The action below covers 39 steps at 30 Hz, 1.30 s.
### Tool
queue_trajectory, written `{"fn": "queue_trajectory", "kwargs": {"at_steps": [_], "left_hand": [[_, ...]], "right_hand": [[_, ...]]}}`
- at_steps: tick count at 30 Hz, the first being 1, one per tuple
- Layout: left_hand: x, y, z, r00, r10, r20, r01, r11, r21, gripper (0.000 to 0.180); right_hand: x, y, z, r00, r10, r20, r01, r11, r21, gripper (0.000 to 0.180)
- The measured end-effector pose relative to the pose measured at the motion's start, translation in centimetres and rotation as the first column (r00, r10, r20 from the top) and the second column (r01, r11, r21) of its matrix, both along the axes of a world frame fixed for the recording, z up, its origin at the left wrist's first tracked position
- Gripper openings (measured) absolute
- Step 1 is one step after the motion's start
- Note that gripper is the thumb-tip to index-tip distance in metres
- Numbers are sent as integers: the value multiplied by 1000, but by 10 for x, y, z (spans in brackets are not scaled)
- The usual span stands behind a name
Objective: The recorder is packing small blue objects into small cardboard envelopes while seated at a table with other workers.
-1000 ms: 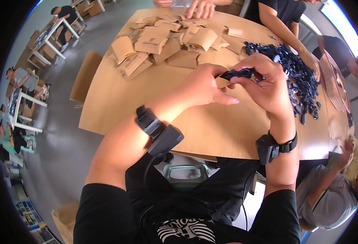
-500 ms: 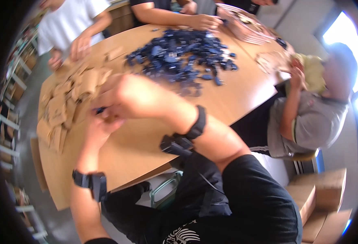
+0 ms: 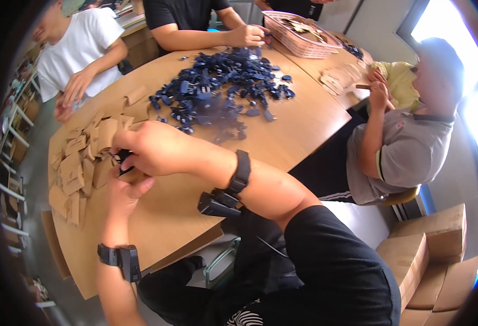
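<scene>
Over the left part of the table, my two hands meet. My right hand (image 3: 151,148) reaches across from the right, its fingers pinched on a small dark piece (image 3: 123,156). Just below it, my left hand (image 3: 123,196) is closed on a small brown paper packet (image 3: 134,176), only partly visible between the hands. The dark piece is at the packet's upper end; whether it is inside I cannot tell. Beside my hands lies a heap of brown paper packets (image 3: 73,174). Beyond my right forearm spreads a pile of small dark blue pieces (image 3: 217,81).
Around the wooden table (image 3: 179,209) sit other people, at the far left, far side and right. A pink basket (image 3: 298,43) of flat brown pieces stands at the back right, with brown paper pieces (image 3: 339,77) nearby. Cardboard boxes (image 3: 434,233) are stacked at lower right.
My view has shifted slightly. My hands stay together, and the dark piece and brown packet between them show more clearly. The person at right now holds both hands closer together.
</scene>
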State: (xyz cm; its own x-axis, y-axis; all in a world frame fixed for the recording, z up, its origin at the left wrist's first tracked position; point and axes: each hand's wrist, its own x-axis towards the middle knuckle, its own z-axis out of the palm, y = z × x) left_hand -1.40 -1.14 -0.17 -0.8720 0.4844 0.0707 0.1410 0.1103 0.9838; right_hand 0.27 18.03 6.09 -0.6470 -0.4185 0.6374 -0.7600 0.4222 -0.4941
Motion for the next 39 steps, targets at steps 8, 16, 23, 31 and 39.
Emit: {"fn": "queue_trajectory", "kwargs": {"at_steps": [8,16,23,31,39], "left_hand": [[5,9,4,999,-23,46,17,991,132,35],[3,6,4,976,-146,160,103,962,254,32],[-2,1,0,978,-136,158,99,969,225,23],[1,4,5,979,-155,135,120,965,235,27],[-5,6,-9,976,-217,28,198,930,308,28]], "right_hand": [[-7,5,-5,984,125,129,-104,982,-156,20],[-9,6,-10,988,151,20,-148,984,-103,17],[-2,-7,-10,980,60,-188,-57,998,24,25],[2,-9,-14,999,38,7,-38,997,-66,23],[5,-13,-14,972,-45,229,76,989,-130,24]]}}
